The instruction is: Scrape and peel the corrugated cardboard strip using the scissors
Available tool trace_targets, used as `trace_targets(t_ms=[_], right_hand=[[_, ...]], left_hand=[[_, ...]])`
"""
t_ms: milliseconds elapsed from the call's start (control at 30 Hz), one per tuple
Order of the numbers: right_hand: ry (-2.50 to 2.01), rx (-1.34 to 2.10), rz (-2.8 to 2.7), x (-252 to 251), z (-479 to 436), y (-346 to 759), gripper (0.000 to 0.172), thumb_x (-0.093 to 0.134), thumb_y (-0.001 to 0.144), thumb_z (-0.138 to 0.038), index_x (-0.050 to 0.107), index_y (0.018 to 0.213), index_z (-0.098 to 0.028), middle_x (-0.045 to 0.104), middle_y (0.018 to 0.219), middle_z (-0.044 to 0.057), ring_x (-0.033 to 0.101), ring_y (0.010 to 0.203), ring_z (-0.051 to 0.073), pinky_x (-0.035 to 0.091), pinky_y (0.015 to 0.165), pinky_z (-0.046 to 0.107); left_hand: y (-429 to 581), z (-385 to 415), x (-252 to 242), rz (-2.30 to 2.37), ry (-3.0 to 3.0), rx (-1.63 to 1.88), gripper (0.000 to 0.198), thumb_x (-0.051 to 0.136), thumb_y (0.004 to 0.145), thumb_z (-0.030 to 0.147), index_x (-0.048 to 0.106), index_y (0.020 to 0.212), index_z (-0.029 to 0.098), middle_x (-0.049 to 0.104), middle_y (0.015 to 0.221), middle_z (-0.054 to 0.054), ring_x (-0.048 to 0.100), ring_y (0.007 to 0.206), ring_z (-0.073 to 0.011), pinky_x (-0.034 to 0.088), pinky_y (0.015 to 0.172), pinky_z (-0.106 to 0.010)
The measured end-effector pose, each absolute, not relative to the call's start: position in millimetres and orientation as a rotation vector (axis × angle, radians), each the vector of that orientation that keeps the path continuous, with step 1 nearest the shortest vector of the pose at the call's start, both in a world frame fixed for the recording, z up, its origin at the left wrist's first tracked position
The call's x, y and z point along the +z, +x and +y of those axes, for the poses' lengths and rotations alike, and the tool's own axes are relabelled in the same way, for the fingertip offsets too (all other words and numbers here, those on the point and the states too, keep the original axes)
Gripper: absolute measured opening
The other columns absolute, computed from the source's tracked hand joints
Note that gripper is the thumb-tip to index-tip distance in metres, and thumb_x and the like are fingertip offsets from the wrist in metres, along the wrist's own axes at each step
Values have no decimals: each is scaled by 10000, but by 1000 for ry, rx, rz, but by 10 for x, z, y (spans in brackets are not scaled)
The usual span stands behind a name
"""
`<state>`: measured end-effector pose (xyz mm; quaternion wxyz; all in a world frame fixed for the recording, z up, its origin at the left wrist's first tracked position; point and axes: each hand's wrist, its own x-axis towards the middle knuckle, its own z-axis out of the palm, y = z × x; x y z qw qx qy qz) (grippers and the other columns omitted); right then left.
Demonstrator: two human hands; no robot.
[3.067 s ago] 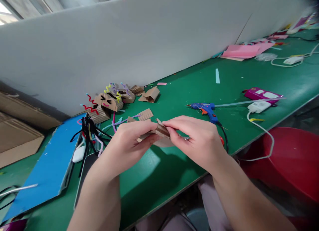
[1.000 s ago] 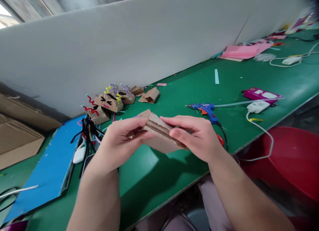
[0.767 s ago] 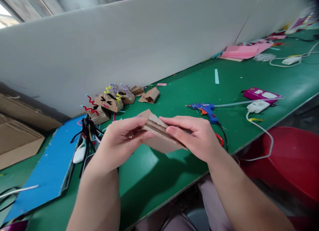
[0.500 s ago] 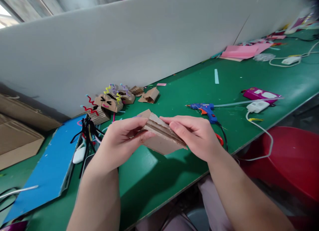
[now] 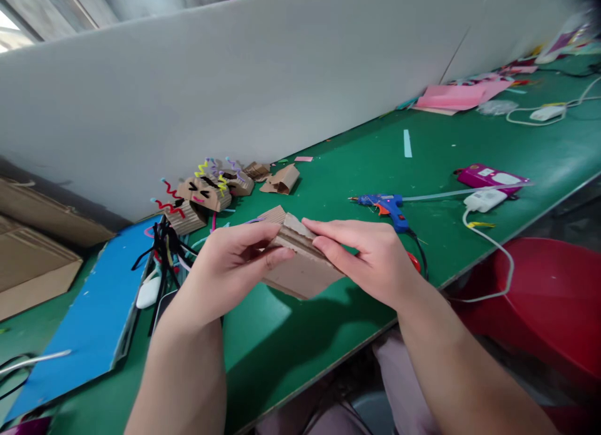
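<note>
A folded piece of brown corrugated cardboard (image 5: 300, 273) is held just above the green table (image 5: 357, 166), near its front edge. My left hand (image 5: 230, 269) pinches its left end between thumb and fingers. My right hand (image 5: 370, 260) is closed over its folded upper edge, with fingers on top and the thumb pressing from below. Both hands meet at the fold.
A blue glue gun (image 5: 387, 206) with a black cord lies right of my hands. Cardboard figures with pipe-cleaner hair (image 5: 204, 191) and cardboard scraps (image 5: 282, 179) sit behind. A blue board (image 5: 94, 303) with black pipe cleaners (image 5: 166, 244) lies left. A white adapter (image 5: 483, 200), magenta packet (image 5: 493, 177) and red tub (image 5: 544, 297) are right.
Since 3.1 s ago the cardboard has been turned so its broad face shows. In the last half second my hands tilted it a little and its lower edge dropped.
</note>
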<state>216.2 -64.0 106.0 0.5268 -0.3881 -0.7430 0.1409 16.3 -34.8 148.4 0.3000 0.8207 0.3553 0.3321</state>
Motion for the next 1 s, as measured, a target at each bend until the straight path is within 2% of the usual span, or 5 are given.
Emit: trace_targets(t_ms=[233, 333, 500, 800, 1000], right_hand=[[-955, 133, -1677, 1084, -620, 2199, 204, 523, 850, -169, 674, 980, -210, 702, 1000, 20, 634, 935, 153, 508, 848, 300], [-964, 75, -1634, 1110, -624, 2215, 145, 571, 826, -199, 689, 906, -227, 692, 896, 27, 626, 856, 155, 517, 777, 316], [-922, 249, -1685, 1117, -636, 2198, 169, 593, 819, -229, 691, 956, -211, 677, 919, 26, 616, 846, 132, 505, 765, 263], [-910, 788, -1587, 1133, -668, 2197, 198, 659, 763, -321, 712, 932, -233, 669, 888, -6, 623, 774, 104, 509, 690, 213], [-947, 802, -1539, 1164, -673, 2161, 99, 645, 774, -268, 720, 826, -229, 683, 824, -23, 618, 743, 83, 489, 635, 172]], left_hand=[[144, -318, 1455, 1052, 2032, 942, 149, 661, 749, 236, 689, 888, 191, 617, 672, 14, 511, 564, -88, 415, 489, -158], [151, -304, 1457, 1096, 2011, 1023, 172, 680, 728, 241, 697, 889, 183, 615, 646, 18, 505, 538, -80, 393, 452, -143], [141, -306, 1466, 1033, 1972, 1060, 149, 665, 747, 204, 695, 892, 189, 656, 723, 9, 555, 607, -84, 431, 505, -136], [113, -339, 1504, 889, 2076, 1034, 80, 634, 775, 170, 668, 825, 224, 610, 691, 49, 494, 591, -50, 426, 524, -101], [122, -347, 1514, 848, 2155, 981, 125, 611, 792, 171, 658, 866, 260, 616, 723, 52, 509, 615, -58, 442, 546, -105]])
